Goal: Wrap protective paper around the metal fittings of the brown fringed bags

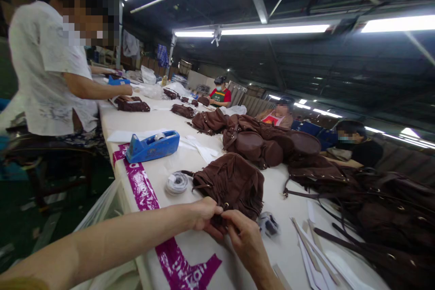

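Observation:
On the white table in front of me lies a dark brown fringed bag (233,179) with gold-coloured eyelets. At its near edge, my left hand (205,215) pinches part of the bag between curled fingers. My right hand (243,235) is closed on the same spot, its fingertips almost meeting those of the left. Exactly which part of the bag they grip is hidden by the fingers. Left of the bag sits a roll of clear tape (176,183). A small item in clear plastic (269,225) rests just right of the bag.
A blue tape dispenser (152,146) stands at the left. More brown bags (251,140) are heaped behind and right (390,217). White strips (314,253) lie at the near right. Purple printed tape (142,186) runs along the table edge. A co-worker (54,68) works at the left.

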`<state>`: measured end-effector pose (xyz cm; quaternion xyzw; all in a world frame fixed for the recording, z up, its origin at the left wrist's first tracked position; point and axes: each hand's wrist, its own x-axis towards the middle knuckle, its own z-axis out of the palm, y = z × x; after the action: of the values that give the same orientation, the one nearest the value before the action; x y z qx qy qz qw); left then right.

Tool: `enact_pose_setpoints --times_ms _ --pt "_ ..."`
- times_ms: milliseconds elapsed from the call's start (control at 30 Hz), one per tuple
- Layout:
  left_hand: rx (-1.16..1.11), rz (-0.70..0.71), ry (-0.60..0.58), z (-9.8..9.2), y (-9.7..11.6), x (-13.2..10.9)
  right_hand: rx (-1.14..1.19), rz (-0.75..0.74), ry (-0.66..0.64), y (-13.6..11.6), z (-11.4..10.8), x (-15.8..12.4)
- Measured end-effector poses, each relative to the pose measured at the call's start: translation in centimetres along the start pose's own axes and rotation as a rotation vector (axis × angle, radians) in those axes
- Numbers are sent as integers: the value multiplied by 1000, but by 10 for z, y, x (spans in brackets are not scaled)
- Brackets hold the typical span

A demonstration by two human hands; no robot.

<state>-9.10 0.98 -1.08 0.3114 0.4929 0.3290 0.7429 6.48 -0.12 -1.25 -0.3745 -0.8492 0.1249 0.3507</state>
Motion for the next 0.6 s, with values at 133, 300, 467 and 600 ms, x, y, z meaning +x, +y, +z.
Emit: enact_pose_setpoints --times_ms 133,300,467,600 --pt "11 70 -13 7 -3 -1 -165 282 10 -12 -7 38" --pt "-2 90 -4 5 -6 2 -227 353 -184 -22 15 89" --pt "-30 71 -68 -3 -5 3 -139 442 -279 -2 1 127" --pt "-23 40 -79 -8 -1 1 -195 449 -92 2 -33 122"
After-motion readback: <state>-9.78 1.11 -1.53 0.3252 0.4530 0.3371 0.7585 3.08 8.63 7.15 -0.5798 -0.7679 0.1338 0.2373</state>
